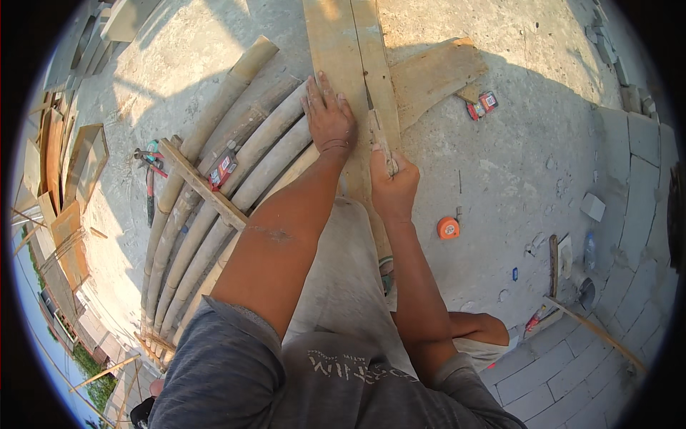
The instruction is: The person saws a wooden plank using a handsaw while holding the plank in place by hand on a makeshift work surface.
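Logged remotely: right hand (pixel 394 179) clenched round the handsaw (pixel 377 129) at the dark line (pixel 358 36) in the plank (pixel 332 36), left hand (pixel 331 118) flat on the plank's left side, fingers grasping nothing; I judged firm bracing and straight strokes best.

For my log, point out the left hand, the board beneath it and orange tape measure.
Left hand (pixel 332 125), head view: its back.
Board (pixel 334 39), head view: bare top face.
Orange tape measure (pixel 448 228), head view: case.

We lose the far end of the wooden board (pixel 332 32) past the upper edge; the right hand (pixel 395 186) hides part of the tool (pixel 378 130), the left forearm (pixel 282 229) some poles (pixel 270 129).
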Demonstrator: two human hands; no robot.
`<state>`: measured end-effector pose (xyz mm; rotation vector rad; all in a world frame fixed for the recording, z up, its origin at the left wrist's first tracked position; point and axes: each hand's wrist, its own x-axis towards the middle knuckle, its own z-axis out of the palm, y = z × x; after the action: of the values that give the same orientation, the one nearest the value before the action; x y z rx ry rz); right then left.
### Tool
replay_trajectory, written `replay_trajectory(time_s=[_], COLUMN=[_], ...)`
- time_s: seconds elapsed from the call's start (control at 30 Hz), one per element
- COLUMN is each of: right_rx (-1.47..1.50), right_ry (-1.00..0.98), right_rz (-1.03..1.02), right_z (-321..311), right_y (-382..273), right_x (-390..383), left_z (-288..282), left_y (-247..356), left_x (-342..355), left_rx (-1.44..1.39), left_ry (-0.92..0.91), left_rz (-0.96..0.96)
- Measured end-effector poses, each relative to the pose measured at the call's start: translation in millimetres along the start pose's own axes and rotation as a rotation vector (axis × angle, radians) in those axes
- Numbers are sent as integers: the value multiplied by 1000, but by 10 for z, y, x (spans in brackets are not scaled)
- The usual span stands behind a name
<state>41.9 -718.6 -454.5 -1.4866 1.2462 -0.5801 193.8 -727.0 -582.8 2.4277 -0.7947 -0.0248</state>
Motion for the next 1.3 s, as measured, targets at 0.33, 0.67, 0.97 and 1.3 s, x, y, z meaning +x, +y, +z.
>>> replay_trajectory(time_s=[0.33, 0.67, 0.97, 1.3], right_rx=[46, 80, 55, 109], right_ry=[-31, -30, -46, 19], right_rz=[67, 31, 31, -56], right_z=[-148, -598, -301, -49], right_y=[9, 84, 156, 338], right_x=[-280, -1148, -859, -266], left_z=[-49, -156, -79, 2], left_y=[-61, -149, -234, -70], left_x=[6, -32, -45, -59], left_rx=[-19, 13, 39, 32], left_ry=[4, 23, 38, 34], left_rz=[18, 22, 59, 65])
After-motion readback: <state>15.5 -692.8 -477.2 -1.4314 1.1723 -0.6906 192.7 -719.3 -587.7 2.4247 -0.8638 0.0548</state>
